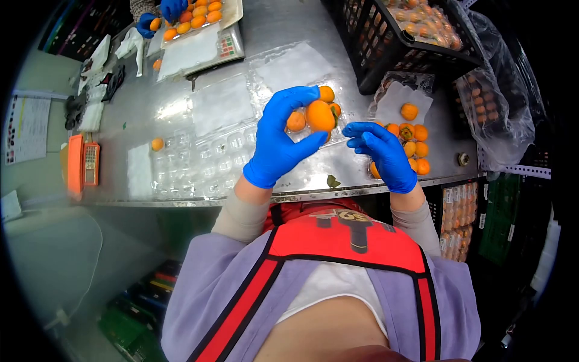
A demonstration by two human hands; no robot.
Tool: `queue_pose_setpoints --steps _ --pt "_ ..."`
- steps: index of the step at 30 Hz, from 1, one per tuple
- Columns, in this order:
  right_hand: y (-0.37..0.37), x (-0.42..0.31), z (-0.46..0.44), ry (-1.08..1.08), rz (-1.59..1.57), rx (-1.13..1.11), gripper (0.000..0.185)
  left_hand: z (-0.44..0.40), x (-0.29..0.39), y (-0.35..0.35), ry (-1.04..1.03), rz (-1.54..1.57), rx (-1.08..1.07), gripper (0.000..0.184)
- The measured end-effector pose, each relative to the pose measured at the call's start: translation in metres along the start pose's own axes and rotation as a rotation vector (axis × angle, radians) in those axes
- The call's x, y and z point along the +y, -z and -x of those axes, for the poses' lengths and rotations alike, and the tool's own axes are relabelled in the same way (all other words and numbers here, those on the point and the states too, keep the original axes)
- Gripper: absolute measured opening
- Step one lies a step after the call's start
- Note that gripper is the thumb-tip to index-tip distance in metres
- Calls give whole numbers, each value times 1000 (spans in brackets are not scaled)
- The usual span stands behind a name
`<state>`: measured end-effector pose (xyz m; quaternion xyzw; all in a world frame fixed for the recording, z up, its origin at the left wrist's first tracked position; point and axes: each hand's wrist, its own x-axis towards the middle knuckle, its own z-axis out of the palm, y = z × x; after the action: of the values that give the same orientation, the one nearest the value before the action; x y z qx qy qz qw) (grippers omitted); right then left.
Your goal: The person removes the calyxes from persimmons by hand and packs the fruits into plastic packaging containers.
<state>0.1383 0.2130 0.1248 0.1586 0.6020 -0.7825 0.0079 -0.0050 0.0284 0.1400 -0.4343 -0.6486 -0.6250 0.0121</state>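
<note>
Left hand (274, 142) grip closed round one orange fruit (319, 116), thumb and fingers opposed, probably leaving its leafy end exposed to the right; it's over the table (114, 160), among other fruits. Right hand (386, 154) grip loosely curled, nothing seen in it, beside the right-hand fruit group (421, 133). Table edge near both wrists; metal strip with a leaf (332, 181) between them; black crate (386, 54) limits far-right room

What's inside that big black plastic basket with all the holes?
The black plastic basket with holes holds round orange fruits, seemingly packed in clear plastic. The top ones cover what lies at the bottom, so I can't tell what's there.
</note>
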Motion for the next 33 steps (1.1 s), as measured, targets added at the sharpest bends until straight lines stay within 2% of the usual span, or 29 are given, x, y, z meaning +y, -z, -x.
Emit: queue_pose_setpoints --steps 8,11,14,16,17,19,20,22,30,33 --pt "-47 -29 -5 148 -180 -108 54 -1 16 -10 -68 -67 -58 52" --pt "-47 -22 -7 185 -144 -58 54 0 18 -15 -60 -93 -94 57" --pt "-49 -24 -7 236 -186 -80 53 2 20 -21 -46 3 -37 61" --pt "-51 -28 -4 222 -226 -92 52 4 23 -24 89 268 19 59" --pt "-51 -28 -2 208 -267 -104 51 5 19 -24 90 269 19 59" --pt "-50 -25 -2 209 -259 -93 50 8 9 -23 227 440 -50 53" --pt "-50 -23 -1 210 -251 -83 50 9 10 -24 228 440 -50 53" --pt "-50 -25 -1 202 -238 -69 49 9 17 -28 435 600 -67 45" --pt "-51 -13 -3 208 -253 10 51 0 14 -43 417 551 69 27" --pt "-48 -12 -3 158 -384 -43 55 -4 17 -41 455 488 66 24"
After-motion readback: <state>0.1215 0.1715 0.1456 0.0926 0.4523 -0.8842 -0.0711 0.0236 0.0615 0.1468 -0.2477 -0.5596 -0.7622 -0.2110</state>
